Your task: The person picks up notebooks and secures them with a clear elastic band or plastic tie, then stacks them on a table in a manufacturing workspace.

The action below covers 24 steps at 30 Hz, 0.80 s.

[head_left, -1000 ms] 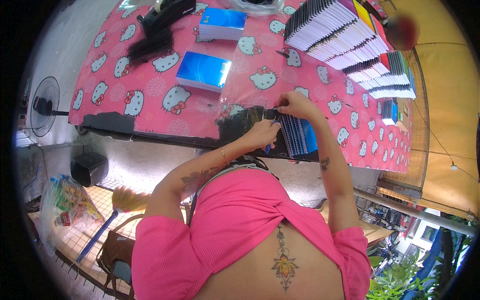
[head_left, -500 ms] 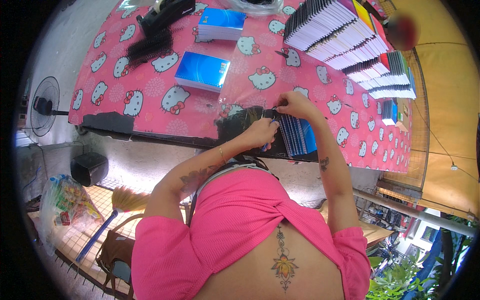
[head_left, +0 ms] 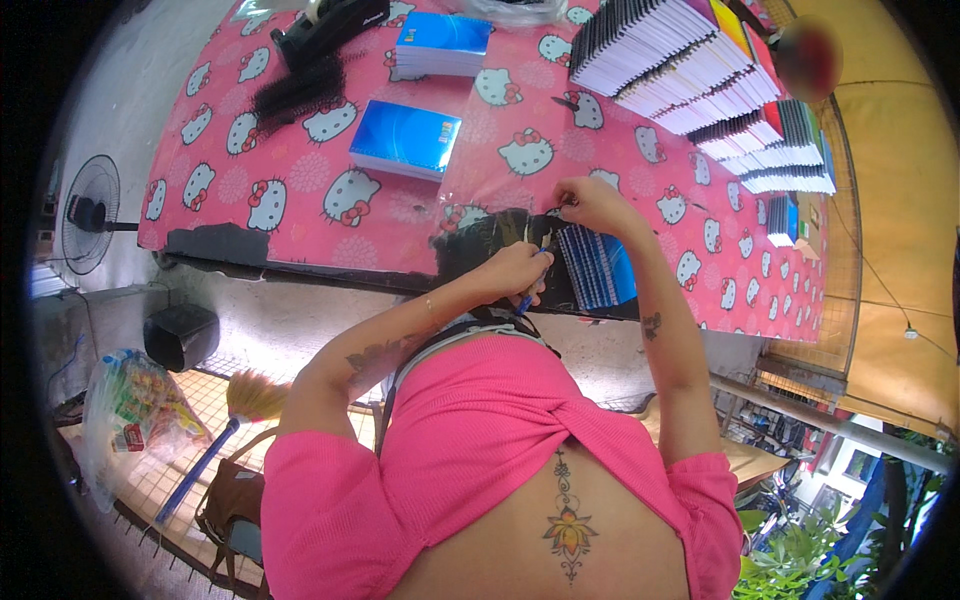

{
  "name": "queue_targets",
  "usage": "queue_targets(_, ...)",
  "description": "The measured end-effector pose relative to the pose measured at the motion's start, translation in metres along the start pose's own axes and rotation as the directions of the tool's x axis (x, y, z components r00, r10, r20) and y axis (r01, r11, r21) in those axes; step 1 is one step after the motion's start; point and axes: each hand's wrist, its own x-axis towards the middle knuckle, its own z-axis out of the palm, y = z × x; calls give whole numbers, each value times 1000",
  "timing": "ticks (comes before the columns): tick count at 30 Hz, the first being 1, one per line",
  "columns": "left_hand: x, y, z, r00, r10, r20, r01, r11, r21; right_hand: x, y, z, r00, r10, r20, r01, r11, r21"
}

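My left hand (head_left: 524, 270) is closed around a blue-handled tool (head_left: 524, 304) that looks like pliers, its metal tip pointing up toward the table. Just to its right, my right hand (head_left: 590, 205) has its fingers pinched together over the far end of a notebook stack; something small and dark shows at the fingertips, too small to name. Below that hand lies the stack of blue notebooks (head_left: 610, 270) with dark bound edges, at the table's near edge. My right wrist hides part of it.
The table (head_left: 380, 225) has a pink cartoon-patterned cover, torn to black nearby. Two blue notebook stacks (head_left: 405, 140) lie left of centre, near black binding coils (head_left: 300, 95) and a black tape dispenser (head_left: 325, 30). Tall notebook piles (head_left: 670, 75) stand far right. A fan (head_left: 90, 212) is at left.
My left hand has tilted the blue-handled tool and drawn slightly back from my right hand. The right hand has lifted a little, its fingertips still together.
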Motion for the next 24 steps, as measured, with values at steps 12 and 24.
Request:
queue_targets(12,14,12,5,1000,5,-28,-7,998,-65,9,-4,3,997,7,75,-1,997,-75)
queue_targets(24,7,8,-3,994,-100,47,105,988,-110,14,6,6,987,-56,148,66,996,-66)
